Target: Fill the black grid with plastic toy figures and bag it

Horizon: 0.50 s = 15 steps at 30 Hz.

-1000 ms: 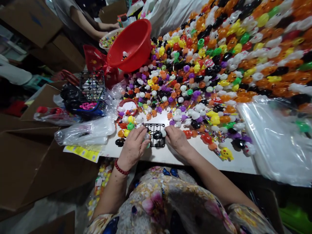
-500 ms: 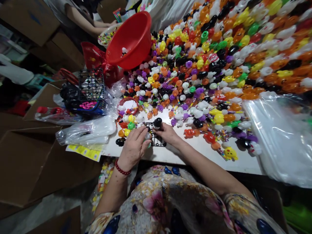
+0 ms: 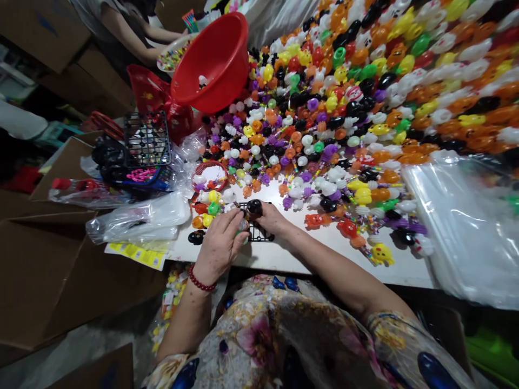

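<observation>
My right hand (image 3: 272,219) pinches a plastic figure with a shiny black head (image 3: 254,207) over a small black grid rack (image 3: 263,233) on the white table. My left hand (image 3: 222,237), with a red bead bracelet on its wrist, curls over the rack's left side. Between its thumb and fingers shows part of a whitish-green plastic figure (image 3: 242,227); most of it is hidden by the hand. Close to the left fingers lie several loose figure heads, among them a green one (image 3: 213,208) and a black one (image 3: 196,237).
A big heap of colourful plastic figures (image 3: 324,124) covers the table's far side. Clear plastic bags lie at right (image 3: 466,227) and left (image 3: 141,219). A red basin (image 3: 214,65), a small red basket (image 3: 210,176) and a black grid crate (image 3: 146,139) stand behind. Another person's arm (image 3: 130,38) reaches in at top left.
My right hand has shifted slightly left with the black-headed figure, which now sits closer to my left hand and lower over the rack. My left hand keeps its grip. The view has shifted slightly.
</observation>
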{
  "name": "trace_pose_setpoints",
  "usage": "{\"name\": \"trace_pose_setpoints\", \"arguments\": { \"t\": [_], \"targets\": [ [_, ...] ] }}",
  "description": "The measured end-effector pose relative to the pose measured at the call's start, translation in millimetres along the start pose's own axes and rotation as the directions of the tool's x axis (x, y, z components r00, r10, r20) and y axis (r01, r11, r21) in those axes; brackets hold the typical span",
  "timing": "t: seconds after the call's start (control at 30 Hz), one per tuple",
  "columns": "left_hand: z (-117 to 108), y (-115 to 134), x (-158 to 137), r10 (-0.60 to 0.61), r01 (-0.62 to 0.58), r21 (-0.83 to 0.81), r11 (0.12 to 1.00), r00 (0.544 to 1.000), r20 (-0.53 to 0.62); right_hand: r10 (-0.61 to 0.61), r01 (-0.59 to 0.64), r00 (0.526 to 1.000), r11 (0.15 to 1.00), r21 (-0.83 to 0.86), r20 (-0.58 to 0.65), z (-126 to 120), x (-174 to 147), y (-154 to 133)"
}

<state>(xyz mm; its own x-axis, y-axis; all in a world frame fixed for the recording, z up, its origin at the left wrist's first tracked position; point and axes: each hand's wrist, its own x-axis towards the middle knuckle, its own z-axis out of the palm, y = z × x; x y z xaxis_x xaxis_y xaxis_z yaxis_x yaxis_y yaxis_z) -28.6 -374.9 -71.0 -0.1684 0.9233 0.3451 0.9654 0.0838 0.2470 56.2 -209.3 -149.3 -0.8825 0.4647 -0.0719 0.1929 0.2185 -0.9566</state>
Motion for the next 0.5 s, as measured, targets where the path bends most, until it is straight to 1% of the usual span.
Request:
{"name": "trace_pose_setpoints", "arguments": {
  "t": [0.17,0.3,0.4,0.5],
  "targets": [
    [0.2,-0.8,0.4,0.005,-0.005,0.022,1.0,1.0,-0.004,0.019,0.008,0.994,0.971,-0.239,0.112,-1.4,3.3,-7.2],
    [-1.0,-0.3,0.8,0.007,-0.006,0.052,0.999,0.999,-0.034,0.022,0.041,0.987,0.922,-0.384,0.157,-2.0,4.6,-14.9],
    [-2.9,3.0,4.3,-0.013,0.015,0.101,0.995,1.0,-0.027,0.023,0.051,0.986,0.905,-0.421,0.168,-3.0,3.3,-19.4],
    [-4.1,8.7,10.5,0.01,-0.015,0.151,0.988,0.999,0.032,0.009,0.069,0.982,0.914,-0.4,0.19,-3.7,-0.7,-21.8]
  ]
}}
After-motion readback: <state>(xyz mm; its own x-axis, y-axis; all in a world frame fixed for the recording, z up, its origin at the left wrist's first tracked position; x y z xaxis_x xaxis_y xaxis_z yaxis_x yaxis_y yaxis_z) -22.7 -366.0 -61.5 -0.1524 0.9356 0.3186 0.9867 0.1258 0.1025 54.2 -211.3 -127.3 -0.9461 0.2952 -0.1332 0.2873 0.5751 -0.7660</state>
